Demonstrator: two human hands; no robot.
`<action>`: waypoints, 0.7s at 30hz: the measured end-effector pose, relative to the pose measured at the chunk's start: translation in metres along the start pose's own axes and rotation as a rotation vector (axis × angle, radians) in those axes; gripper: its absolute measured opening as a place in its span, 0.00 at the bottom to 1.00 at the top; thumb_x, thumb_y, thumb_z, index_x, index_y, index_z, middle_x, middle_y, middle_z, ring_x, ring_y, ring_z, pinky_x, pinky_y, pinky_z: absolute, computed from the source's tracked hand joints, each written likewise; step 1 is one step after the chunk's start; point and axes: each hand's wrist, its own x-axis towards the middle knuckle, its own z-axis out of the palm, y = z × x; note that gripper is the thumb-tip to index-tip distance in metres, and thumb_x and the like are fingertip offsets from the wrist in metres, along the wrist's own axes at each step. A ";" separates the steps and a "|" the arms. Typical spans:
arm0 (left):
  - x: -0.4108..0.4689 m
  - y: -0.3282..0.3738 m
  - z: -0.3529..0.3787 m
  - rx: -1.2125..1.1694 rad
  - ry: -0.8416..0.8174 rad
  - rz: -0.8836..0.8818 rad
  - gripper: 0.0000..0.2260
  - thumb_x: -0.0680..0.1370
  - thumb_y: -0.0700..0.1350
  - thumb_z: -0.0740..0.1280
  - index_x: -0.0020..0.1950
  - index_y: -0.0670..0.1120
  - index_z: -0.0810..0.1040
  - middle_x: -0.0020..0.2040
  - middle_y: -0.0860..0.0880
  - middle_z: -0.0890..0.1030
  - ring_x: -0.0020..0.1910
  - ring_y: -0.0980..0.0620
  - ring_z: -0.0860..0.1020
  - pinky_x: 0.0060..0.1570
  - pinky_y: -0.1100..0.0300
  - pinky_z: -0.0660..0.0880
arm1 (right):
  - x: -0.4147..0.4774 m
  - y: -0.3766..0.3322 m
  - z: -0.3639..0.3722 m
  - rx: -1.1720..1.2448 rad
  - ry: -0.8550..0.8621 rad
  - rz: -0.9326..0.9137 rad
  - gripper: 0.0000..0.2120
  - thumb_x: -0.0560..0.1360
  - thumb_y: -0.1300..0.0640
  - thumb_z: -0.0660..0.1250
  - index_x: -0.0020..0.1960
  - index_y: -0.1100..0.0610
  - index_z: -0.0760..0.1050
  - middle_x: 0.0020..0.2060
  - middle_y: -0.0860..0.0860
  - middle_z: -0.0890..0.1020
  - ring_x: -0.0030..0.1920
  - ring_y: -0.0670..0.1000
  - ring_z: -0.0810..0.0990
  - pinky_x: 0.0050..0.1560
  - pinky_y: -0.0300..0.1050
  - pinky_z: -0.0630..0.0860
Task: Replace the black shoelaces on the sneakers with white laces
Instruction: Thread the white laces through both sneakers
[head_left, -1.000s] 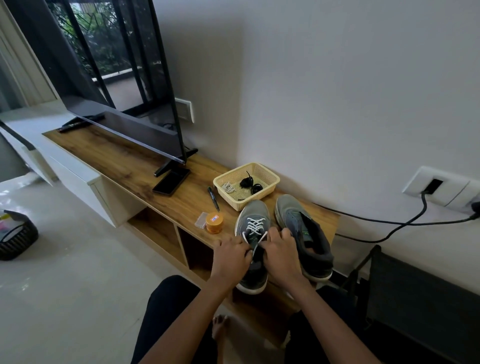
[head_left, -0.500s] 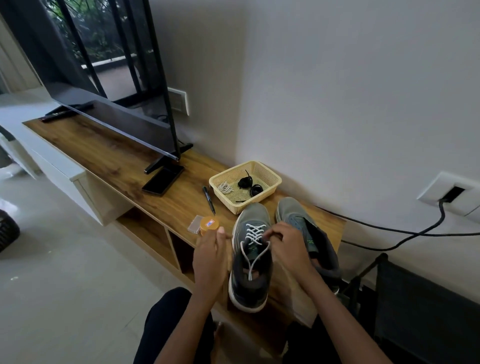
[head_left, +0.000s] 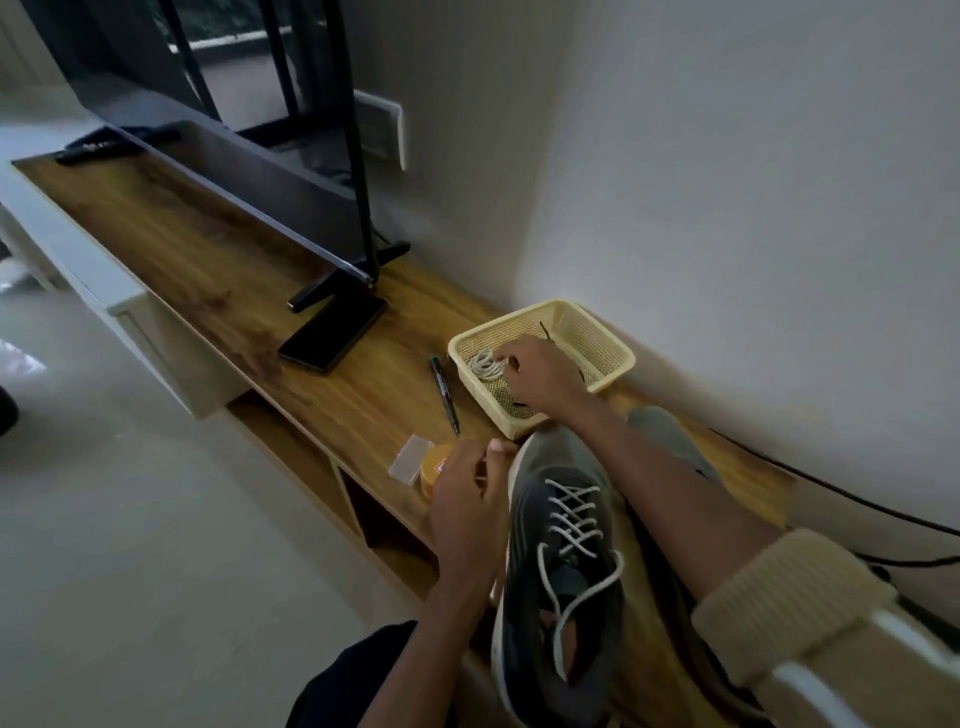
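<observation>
R hand (head_left: 540, 375) grip curls over white lace coil (head_left: 485, 366) in basket (head_left: 506, 321), can't tell if pinched; I'd grab whole coil. L hand (head_left: 467, 501) loose, empty, by sneaker (head_left: 532, 512).

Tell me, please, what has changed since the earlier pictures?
The right hand let go of the sneaker lace and reached forward into the basket, by the coiled white lace; whether it grips it is unclear. The left hand moved off to the sneaker's left. Pen, tin and phone stayed put.
</observation>
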 end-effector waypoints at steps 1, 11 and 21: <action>0.002 0.000 -0.001 -0.017 0.002 -0.019 0.12 0.81 0.46 0.58 0.43 0.50 0.80 0.39 0.58 0.79 0.40 0.57 0.78 0.40 0.64 0.74 | 0.010 0.000 0.004 -0.038 -0.014 -0.011 0.14 0.76 0.61 0.60 0.60 0.56 0.77 0.59 0.54 0.78 0.59 0.55 0.75 0.56 0.51 0.74; 0.002 0.007 0.004 -0.059 0.072 -0.090 0.13 0.79 0.40 0.61 0.39 0.52 0.79 0.37 0.58 0.80 0.39 0.60 0.78 0.39 0.76 0.68 | 0.044 0.007 0.031 -0.333 -0.196 0.009 0.08 0.77 0.61 0.61 0.53 0.59 0.76 0.57 0.56 0.74 0.54 0.58 0.77 0.43 0.48 0.71; -0.006 0.009 0.011 -0.082 0.087 -0.119 0.11 0.81 0.42 0.60 0.42 0.48 0.80 0.37 0.53 0.79 0.38 0.56 0.76 0.35 0.71 0.67 | 0.000 0.008 -0.020 -0.008 -0.024 -0.020 0.07 0.75 0.61 0.65 0.50 0.62 0.78 0.47 0.54 0.74 0.45 0.50 0.72 0.46 0.47 0.71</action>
